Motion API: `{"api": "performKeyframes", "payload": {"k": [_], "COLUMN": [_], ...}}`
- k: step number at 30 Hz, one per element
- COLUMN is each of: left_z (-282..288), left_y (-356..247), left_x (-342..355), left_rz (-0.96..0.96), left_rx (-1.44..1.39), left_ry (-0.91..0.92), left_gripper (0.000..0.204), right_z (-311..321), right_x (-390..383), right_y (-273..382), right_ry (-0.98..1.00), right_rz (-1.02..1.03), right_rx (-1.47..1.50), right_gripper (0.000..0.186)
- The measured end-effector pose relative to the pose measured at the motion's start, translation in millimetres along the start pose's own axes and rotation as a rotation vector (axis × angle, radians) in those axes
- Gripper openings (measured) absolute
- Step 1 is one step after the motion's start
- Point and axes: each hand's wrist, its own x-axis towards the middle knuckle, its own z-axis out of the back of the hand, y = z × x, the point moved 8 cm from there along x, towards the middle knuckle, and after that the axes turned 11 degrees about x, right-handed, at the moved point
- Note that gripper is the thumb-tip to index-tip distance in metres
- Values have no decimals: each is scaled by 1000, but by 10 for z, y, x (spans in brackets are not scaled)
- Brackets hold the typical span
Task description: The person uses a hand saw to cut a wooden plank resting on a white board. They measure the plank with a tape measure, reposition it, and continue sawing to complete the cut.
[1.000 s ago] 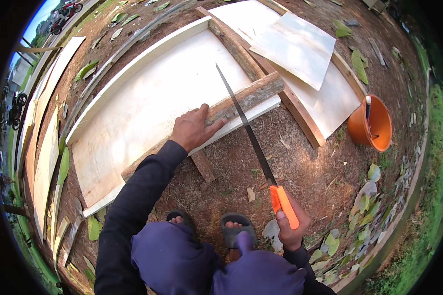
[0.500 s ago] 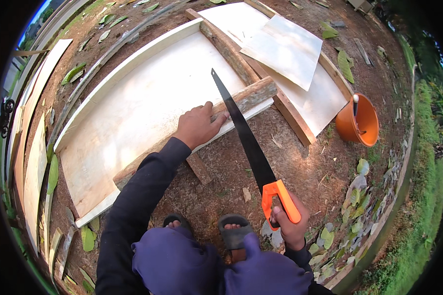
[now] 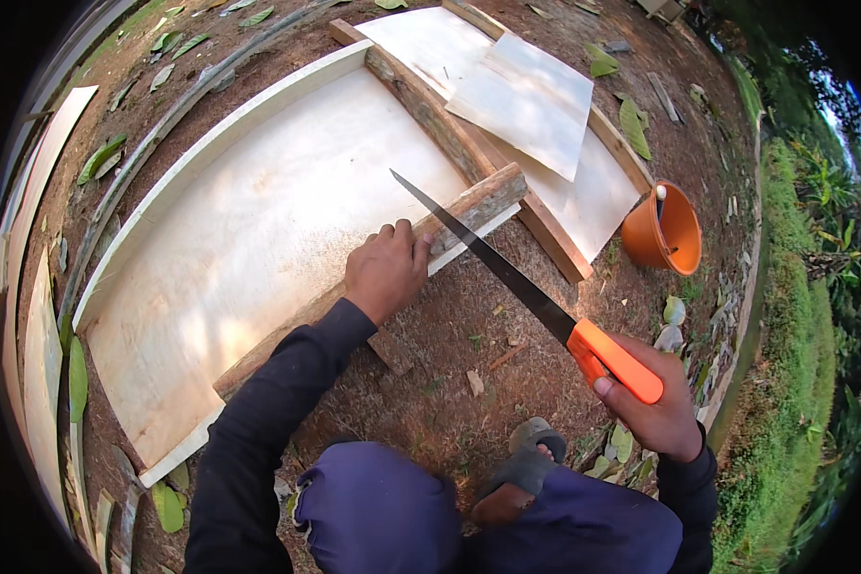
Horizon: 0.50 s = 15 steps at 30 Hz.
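A rough length of timber lies along the near edge of a wood-framed pale plywood panel. My left hand presses on this timber, its fingers curled over the top. My right hand grips the orange handle of a hand saw, out to the right of the panel. The saw's dark blade slants up and left, crossing the timber just right of my left hand, with its tip over the panel. Whether the teeth touch the wood I cannot tell. Sawdust is scattered on the plywood beside my left hand.
Beyond is a second framed panel with a loose square board on it. An orange bucket holding a white-ended tool stands to the right. Long planks lie at the left. Leaves and offcuts litter the dirt.
My right hand has moved right and up with the saw, and the blade now lies at a flatter slant. My right foot has shifted right. My left hand stays on the timber.
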Motion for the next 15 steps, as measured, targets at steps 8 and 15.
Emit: {"api": "performKeyframes", "payload": {"k": [8, 15], "left_z": [-125, -221], "left_y": [98, 241], "left_x": [128, 223], "left_rz": [-57, 252], "left_rx": [-65, -99], "left_ry": [338, 452], "left_gripper": [48, 49], "right_z": [366, 350], "right_x": [329, 348], "right_y": [28, -775], "right_ry": [192, 126], "right_rz": [-340, -167], "right_rx": [278, 616], "right_gripper": [44, 25]}}
